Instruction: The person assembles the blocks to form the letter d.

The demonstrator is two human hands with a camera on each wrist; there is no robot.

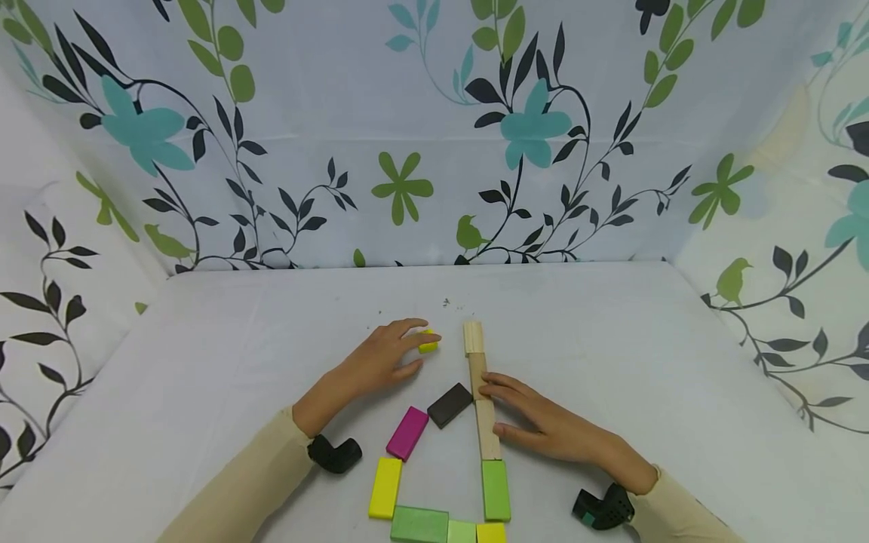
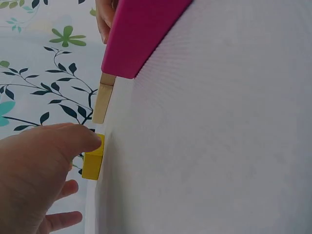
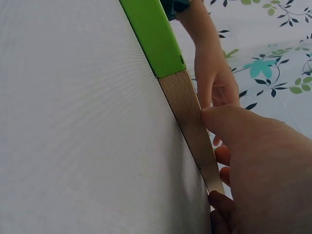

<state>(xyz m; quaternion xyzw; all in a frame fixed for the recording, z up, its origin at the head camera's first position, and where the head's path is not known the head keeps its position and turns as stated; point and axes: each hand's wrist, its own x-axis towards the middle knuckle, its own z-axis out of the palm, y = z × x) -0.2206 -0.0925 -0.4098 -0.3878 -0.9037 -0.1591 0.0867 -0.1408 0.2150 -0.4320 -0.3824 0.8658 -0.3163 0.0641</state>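
In the head view my left hand [image 1: 383, 358] reaches over a small yellow block [image 1: 429, 347], its fingers extended above it and the thumb apart. The left wrist view shows the thumb in front of that yellow block [image 2: 92, 165]; whether it touches is unclear. My right hand [image 1: 553, 422] lies along a row of plain wooden blocks [image 1: 486, 430], fingertips and thumb against their right side. In the right wrist view, the thumb touches a wooden block [image 3: 183, 102] beside a green block [image 3: 156, 39]. A dark brown block [image 1: 450, 406] lies left of the row, its corner near the wood.
A magenta block [image 1: 407, 434], a yellow block [image 1: 385, 488] and a green block [image 1: 419, 524] continue the outline at left and front. A lime green block [image 1: 495, 490] extends the right side. White cloth covers the table [image 1: 611, 324]; a patterned curtain [image 1: 434, 136] hangs behind.
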